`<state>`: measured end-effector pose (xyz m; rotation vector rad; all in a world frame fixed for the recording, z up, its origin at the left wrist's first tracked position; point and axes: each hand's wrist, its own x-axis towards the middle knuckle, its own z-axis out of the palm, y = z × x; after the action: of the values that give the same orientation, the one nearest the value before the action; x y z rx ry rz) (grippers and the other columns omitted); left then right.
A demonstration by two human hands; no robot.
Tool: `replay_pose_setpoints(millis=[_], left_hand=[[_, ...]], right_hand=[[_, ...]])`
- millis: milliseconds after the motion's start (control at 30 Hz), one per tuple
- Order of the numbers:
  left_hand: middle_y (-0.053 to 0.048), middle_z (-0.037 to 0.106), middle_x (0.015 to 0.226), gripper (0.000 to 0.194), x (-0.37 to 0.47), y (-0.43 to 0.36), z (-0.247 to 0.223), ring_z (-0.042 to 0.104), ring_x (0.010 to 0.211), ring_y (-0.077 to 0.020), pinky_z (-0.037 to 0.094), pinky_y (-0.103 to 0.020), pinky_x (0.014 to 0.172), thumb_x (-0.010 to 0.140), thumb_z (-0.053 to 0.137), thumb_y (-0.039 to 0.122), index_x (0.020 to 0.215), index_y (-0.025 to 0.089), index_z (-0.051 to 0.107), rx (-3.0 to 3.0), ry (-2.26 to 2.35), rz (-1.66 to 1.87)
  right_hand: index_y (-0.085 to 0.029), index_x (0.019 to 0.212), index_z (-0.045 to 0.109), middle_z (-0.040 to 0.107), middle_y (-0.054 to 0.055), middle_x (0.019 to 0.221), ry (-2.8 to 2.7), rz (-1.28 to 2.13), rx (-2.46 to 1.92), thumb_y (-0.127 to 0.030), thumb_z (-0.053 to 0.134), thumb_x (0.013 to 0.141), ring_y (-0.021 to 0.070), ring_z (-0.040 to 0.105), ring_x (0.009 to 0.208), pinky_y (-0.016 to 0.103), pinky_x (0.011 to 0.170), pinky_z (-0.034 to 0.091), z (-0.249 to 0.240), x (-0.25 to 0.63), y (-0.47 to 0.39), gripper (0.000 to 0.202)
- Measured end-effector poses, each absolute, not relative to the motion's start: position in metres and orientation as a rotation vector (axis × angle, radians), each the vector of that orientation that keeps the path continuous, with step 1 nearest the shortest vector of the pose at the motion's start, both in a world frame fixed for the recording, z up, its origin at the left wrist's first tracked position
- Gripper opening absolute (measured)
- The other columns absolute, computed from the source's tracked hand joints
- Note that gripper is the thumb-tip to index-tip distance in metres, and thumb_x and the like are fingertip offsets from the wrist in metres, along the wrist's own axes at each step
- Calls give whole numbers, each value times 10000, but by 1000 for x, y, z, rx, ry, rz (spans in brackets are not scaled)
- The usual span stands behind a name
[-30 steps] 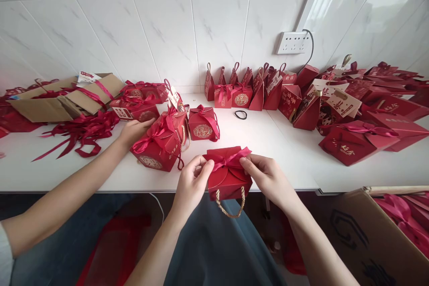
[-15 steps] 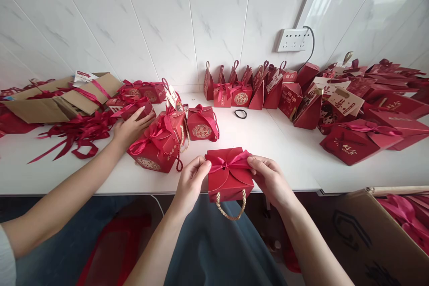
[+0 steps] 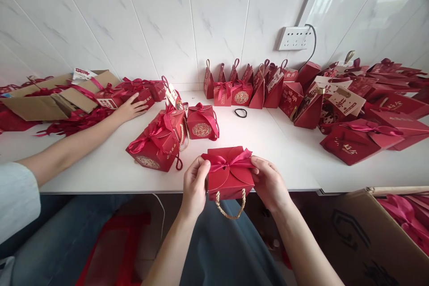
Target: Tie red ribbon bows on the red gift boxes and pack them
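Observation:
A small red gift box (image 3: 231,183) is in front of me at the table's near edge, with a gold rope handle (image 3: 231,216) hanging toward me. A pink-red ribbon bow (image 3: 229,164) crosses its folded flaps. My left hand (image 3: 196,183) is closed on the bow's left end, thumb on top, fingers partly hidden beside the box. On the other side, my right hand (image 3: 270,181) grips the bow's right end, its fingers curled against the box. More red gift boxes (image 3: 157,140) with bows stand to the left, and another (image 3: 202,123) sits just behind.
A co-worker's hand (image 3: 129,109) reaches in from the left to red boxes near a cardboard tray (image 3: 40,106) and loose ribbons (image 3: 77,123). Red boxes (image 3: 241,94) line the tiled wall. A black band (image 3: 240,113) lies mid-table. A carton (image 3: 355,232) stands lower right.
Both my hands have shifted slightly inward around the box, still at the bow's ends. The co-worker's arm has moved farther back, pushing a red box toward those by the wall.

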<state>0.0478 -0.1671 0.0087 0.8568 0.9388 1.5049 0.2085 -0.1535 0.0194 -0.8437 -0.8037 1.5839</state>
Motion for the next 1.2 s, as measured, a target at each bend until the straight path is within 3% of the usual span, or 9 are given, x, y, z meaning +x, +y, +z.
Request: replay_pose_setpoints(millis=[233, 333, 500, 700, 833, 967, 1067, 1133, 1200], left_hand=[[36, 469, 592, 239, 55, -166, 9, 427, 546, -81, 369, -185, 507, 783, 636, 386, 698, 168, 584, 806, 945, 1572], [47, 438, 579, 276, 53, -167, 7, 399, 526, -73, 354, -184, 501, 791, 630, 387, 649, 173, 530, 807, 952, 1572], [61, 387, 568, 363, 37, -153, 16, 366, 512, -68, 311, -190, 495, 802, 618, 428, 617, 177, 433, 997, 992, 1290], [26, 543, 648, 350, 40, -85, 41, 520, 646, -118, 413, -232, 650, 683, 712, 484, 658, 161, 579, 1516, 1006, 963], [-41, 636, 743, 363, 47, -80, 48, 624, 767, -182, 473, -306, 760, 771, 582, 528, 724, 168, 593, 1435, 1141, 1320], [-55, 631, 969, 167, 47, -139, 46, 588, 1004, -200, 454, -318, 894, 865, 506, 344, 874, 207, 600, 1641, 1328, 1508], [-82, 569, 1105, 146, 53, -179, 36, 526, 1127, -227, 431, -366, 969, 845, 533, 264, 970, 213, 590, 1973, 1333, 1411], [-110, 521, 1202, 199, 56, -188, 28, 486, 1191, -245, 425, -401, 994, 850, 530, 259, 1038, 211, 575, 2071, 1324, 1346], [-130, 492, 1269, 224, 52, -184, 21, 459, 1238, -257, 426, -423, 1004, 868, 507, 271, 1077, 208, 559, 2091, 1281, 1289]], right_hand=[[-199, 504, 381, 243, -72, 485, -704, 1638, -815, -411, 719, 668, 81, 212, 461, 240, 447, 185, 15, 205, -155, 431], [-201, 509, 373, 258, -68, 486, -756, 1604, -804, -423, 695, 693, 84, 228, 464, 240, 454, 207, 12, 209, -154, 433], [-179, 519, 480, 408, -30, 511, -1294, 1480, -1017, -488, 602, 804, 94, 329, 496, 246, 500, 273, 17, 231, -169, 438], [-178, 675, 630, 605, 34, 658, -1626, 1223, -1229, -472, 447, 915, 143, 522, 600, 256, 557, 381, 29, 223, -207, 421], [-201, 734, 698, 680, 49, 761, -1886, 1350, -1013, -390, 546, 889, 179, 629, 746, 270, 678, 467, 50, 225, -224, 288], [-193, 698, 712, 650, 35, 585, -1785, 1403, -823, -452, 469, 920, 150, 603, 551, 258, 557, 471, 65, 256, -217, 419], [-226, 908, 707, 701, 70, 920, -1539, 896, -1218, -494, 509, 889, 216, 645, 843, 324, 741, 512, 53, 271, -191, 333], [-263, 1173, 621, 583, 83, 1275, -1601, 858, -1190, -534, 499, 880, 262, 544, 1150, 401, 930, 465, 38, 270, -174, 417], [-279, 1327, 496, 469, 87, 1408, -1672, 977, -1113, -539, 430, 911, 268, 441, 1277, 449, 1019, 399, 26, 264, -166, 495]])
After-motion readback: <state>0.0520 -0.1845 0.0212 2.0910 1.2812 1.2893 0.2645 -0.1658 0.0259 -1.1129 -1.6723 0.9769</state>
